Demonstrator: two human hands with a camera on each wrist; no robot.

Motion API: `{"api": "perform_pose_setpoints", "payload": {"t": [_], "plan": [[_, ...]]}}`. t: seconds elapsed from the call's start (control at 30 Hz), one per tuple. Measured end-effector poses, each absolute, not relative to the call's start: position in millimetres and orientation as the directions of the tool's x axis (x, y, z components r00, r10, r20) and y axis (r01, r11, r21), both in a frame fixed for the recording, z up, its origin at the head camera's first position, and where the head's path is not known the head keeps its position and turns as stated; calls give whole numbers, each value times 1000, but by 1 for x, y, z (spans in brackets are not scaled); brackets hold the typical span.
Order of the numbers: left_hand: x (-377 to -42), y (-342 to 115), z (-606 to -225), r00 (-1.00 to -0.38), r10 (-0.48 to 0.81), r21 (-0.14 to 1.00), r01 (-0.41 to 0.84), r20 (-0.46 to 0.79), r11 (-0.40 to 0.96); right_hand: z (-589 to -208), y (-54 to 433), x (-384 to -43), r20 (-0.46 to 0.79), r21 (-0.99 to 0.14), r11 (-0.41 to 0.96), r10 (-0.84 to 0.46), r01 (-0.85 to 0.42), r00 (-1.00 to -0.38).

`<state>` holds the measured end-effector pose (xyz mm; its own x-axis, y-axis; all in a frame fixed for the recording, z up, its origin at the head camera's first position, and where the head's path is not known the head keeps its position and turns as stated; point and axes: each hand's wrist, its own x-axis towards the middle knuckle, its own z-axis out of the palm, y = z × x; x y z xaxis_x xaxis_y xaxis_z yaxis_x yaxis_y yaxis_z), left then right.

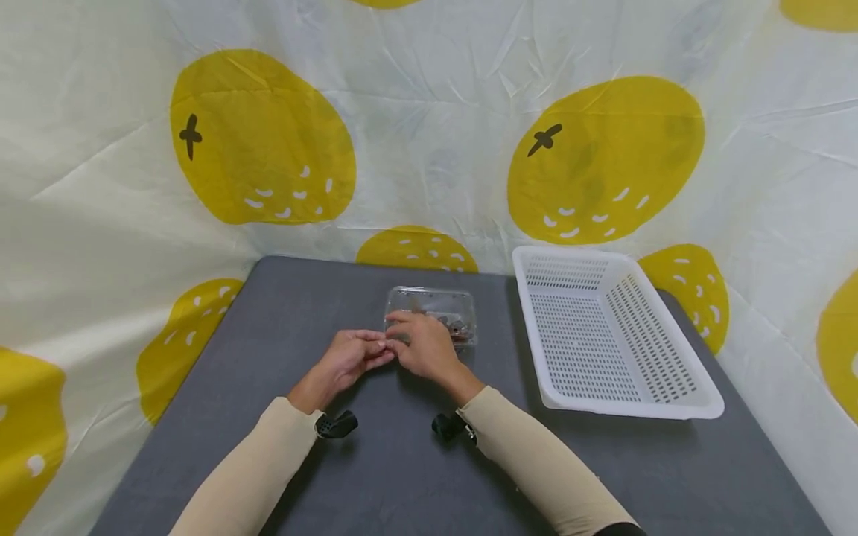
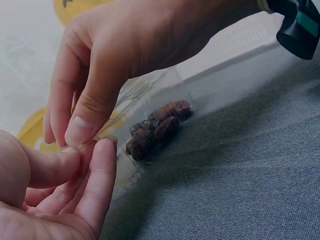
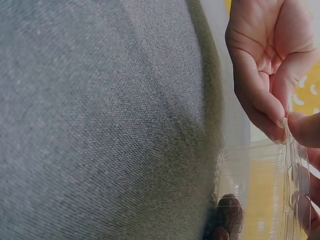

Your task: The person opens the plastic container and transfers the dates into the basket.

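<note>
A clear plastic clamshell box stands on the table near its far edge. Dark brown wrinkled fruits that look like dates lie inside, on the right side in the head view. My left hand pinches the box's near left corner between thumb and fingers. From above, my right hand grips the same edge, its thumb close to the left fingertips. In the right wrist view the right fingers show through the clear plastic. My hands cover part of the box, and whether its lid is raised I cannot tell.
A white perforated plastic basket stands to the right of the box. The dark grey table runs up to a white sheet with yellow fruit prints behind it. Small black cameras are strapped at both wrists.
</note>
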<state>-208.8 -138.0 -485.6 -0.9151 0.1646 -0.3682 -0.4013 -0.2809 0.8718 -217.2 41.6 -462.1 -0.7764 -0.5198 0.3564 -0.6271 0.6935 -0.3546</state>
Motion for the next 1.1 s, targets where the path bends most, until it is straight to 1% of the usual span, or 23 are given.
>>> {"api": "perform_pose_setpoints", "payload": {"t": [0.17, 0.4, 0.53, 0.77, 0.87, 1.1], "plan": [[-210, -140, -486, -916, 178, 874, -397, -359, -280, -462, 41, -219, 369, -348, 697, -512, -626, -776], [-211, -137, -483, -917, 170, 875, -397, -362, -278, -463, 37, -220, 458, -294, 710, -483, -640, -746], [-211, -133, -481, -917, 171, 868, -396, -360, -299, -464, 35, -221, 492, -305, 708, -455, -637, -742], [-211, -129, -483, -920, 167, 855, -392, -355, -339, -470, 35, -223, 522, -310, 693, -448, -650, -726], [-211, -127, -484, -919, 165, 854, -394, -358, -339, -472, 37, -224, 537, -305, 685, -449, -661, -714], [-214, -122, -487, -918, 129, 850, -396, -375, -347, -475, 40, -227, 597, -264, 657, -463, -706, -655]]}}
